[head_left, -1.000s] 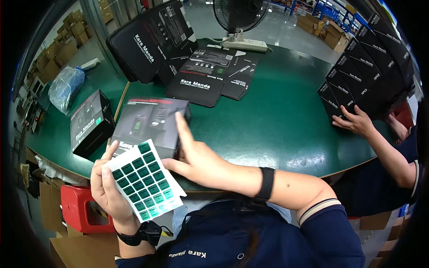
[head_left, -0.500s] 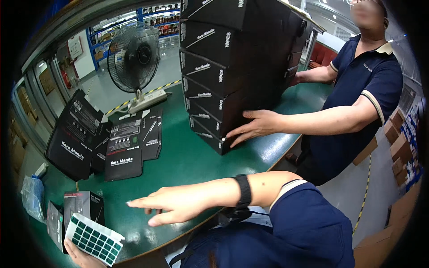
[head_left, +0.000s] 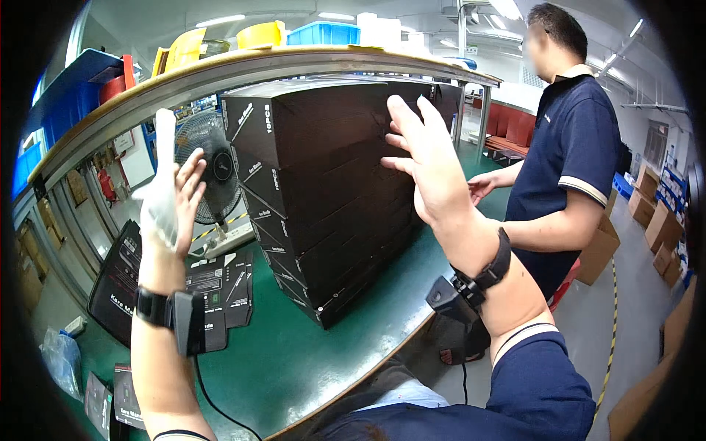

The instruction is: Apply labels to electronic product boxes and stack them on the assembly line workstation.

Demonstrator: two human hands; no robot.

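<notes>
My right hand [head_left: 432,167] is open and empty before the black carton stack [head_left: 338,198] on the green surface [head_left: 353,353]; my left hand [head_left: 182,209], fingers parted, has a blurred whitish sheet [head_left: 162,173] against it, grip unclear.

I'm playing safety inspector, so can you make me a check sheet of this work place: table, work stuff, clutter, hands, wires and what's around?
Surface: green table, shiny.
Job's things: tall stack of black boxes, standing on the table.
Clutter: plastic bag and small boxes at lower left; flat black cardboard left of the stack.
Hands: left hand raised, a whitish thing over it, too blurred to name; right hand raised, fingers apart, touching or not unclear.
Cables: thin black cables, one below each hand; white power strip by the fan.
Surroundings: co-worker standing at right; blue bin on the shelf above.
</notes>
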